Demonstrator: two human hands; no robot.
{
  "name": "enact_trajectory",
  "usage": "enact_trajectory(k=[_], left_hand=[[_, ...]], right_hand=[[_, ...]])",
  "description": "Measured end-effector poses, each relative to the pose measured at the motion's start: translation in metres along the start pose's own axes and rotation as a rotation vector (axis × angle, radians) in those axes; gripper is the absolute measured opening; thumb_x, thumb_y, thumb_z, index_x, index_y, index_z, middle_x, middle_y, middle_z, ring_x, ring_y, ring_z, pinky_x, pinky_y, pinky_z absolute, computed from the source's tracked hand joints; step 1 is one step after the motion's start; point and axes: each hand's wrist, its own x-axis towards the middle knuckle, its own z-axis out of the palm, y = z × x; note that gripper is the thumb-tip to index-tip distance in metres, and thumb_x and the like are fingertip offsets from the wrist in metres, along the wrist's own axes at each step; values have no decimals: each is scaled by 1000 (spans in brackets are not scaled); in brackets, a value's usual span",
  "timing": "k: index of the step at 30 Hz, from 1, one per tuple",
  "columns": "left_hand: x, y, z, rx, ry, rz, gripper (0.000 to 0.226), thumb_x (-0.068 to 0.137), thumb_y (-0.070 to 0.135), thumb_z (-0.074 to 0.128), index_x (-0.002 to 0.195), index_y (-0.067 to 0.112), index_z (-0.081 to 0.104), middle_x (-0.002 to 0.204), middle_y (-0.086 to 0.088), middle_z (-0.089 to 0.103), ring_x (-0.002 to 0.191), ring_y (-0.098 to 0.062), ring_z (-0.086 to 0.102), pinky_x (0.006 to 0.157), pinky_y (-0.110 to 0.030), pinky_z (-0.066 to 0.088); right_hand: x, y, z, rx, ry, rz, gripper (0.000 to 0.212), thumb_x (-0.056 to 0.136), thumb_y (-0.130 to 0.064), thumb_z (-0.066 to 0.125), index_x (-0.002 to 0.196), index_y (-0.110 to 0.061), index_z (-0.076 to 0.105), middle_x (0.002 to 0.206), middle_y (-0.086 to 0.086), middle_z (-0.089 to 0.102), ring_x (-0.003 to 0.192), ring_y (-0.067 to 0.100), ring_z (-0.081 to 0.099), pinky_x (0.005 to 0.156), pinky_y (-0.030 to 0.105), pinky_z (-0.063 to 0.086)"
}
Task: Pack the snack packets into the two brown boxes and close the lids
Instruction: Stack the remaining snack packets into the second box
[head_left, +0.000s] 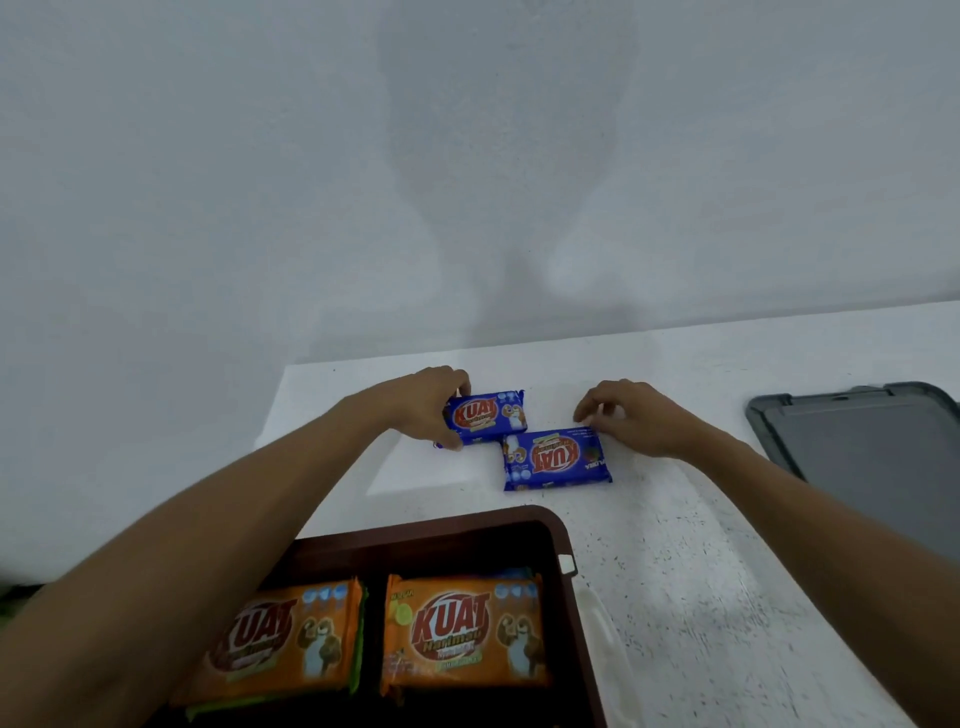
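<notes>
Two blue snack packets lie on the white table (675, 571) near its far edge. My left hand (421, 405) grips the left blue packet (488, 418) by its left end, thumb on the near edge and fingers over the far edge. My right hand (631, 418) has its fingers curled at the far right corner of the right blue packet (556, 460), which lies upside down to me. An open brown box (563, 535) sits at the near edge and holds two orange snack packets side by side, the left one (291, 644) and the right one (467, 634), with green packets showing beneath.
A grey lidded tray (862, 447) lies on the table at the right edge. A white wall rises just behind the table. The table's left edge runs just left of my left hand.
</notes>
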Motion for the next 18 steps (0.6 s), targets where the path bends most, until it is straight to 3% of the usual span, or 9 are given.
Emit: enact_trajectory(k=[3,5,8,12,14,18], left_hand=[[3,9,0,-3,-18,-20,68,78,43,76,132,18,44,126,-2,50,104,-14,53,83,-25,50],[4,13,-1,30,-39,-42,64,77,44,77,126,18,45,125,-2,53,104,-15,54,83,-26,51],[1,16,-5,-12,-55,-73,65,75,39,80,124,18,41,124,-2,55,102,-16,57,83,-30,53],[-15,12,-18,-118,-45,-42,54,83,33,74,125,17,44,123,-3,56,103,-19,57,85,-32,53],[-31,8,-28,-230,-5,-38,46,84,32,73,119,18,46,114,0,58,101,-20,59,81,-31,53],[-79,2,-55,-439,153,-4,39,84,26,74,113,20,49,105,2,60,94,-17,61,73,-28,53]], right_hand=[[-3,-15,9,-104,-106,-43,46,81,-53,68,120,-29,59,115,-16,49,111,5,45,92,30,44],[-7,-23,13,-181,-132,-62,55,77,-54,72,122,-28,55,117,-16,46,109,5,42,93,29,43],[-8,-32,9,-73,-175,6,49,76,-43,78,112,-25,50,117,-6,56,100,9,54,76,17,49],[-9,-45,1,-41,-216,37,50,83,-38,72,124,-21,50,122,-3,57,98,10,55,68,11,45],[-12,-54,-7,24,-133,55,42,84,-35,72,119,-19,55,119,0,62,96,13,58,69,16,48],[-28,-83,-26,480,73,102,31,81,-11,73,105,-17,55,101,3,68,92,22,67,75,33,57]])
